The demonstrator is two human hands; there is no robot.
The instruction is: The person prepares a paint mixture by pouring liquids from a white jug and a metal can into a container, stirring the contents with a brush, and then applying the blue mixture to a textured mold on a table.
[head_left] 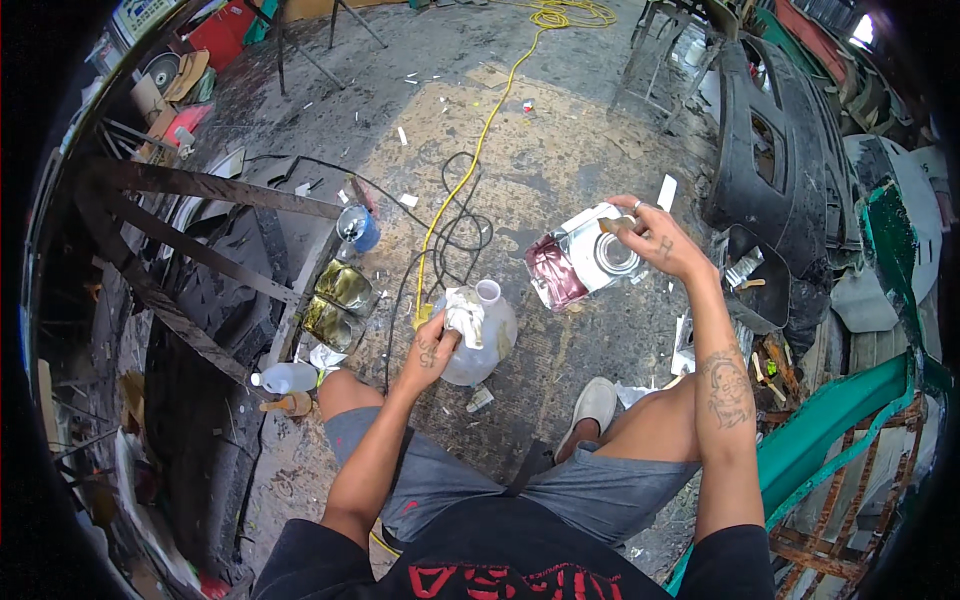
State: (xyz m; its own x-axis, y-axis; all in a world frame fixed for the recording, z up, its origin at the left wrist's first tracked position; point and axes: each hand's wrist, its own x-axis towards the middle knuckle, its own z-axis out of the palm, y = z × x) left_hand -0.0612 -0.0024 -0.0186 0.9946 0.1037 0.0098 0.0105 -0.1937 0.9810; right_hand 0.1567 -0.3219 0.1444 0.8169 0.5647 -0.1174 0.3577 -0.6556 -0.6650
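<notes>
Silver and boxy, a metal can [577, 258] is in front of me, right of centre, its far right part gripped between the thumb and fingers of my right hand [660, 242]. To its near left, my left hand [428, 352] pinches a crumpled white rag [464, 316] by the mouth of a pale plastic jug [472, 368]; whether they touch, I can't tell. Farther left is a blue tin [367, 236].

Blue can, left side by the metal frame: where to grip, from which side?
I'd grip the blue can around its round side wall, coming from the right. That curved flank looks open, while the dark metal beam ends close on its left. Its round top faces the camera.
</notes>
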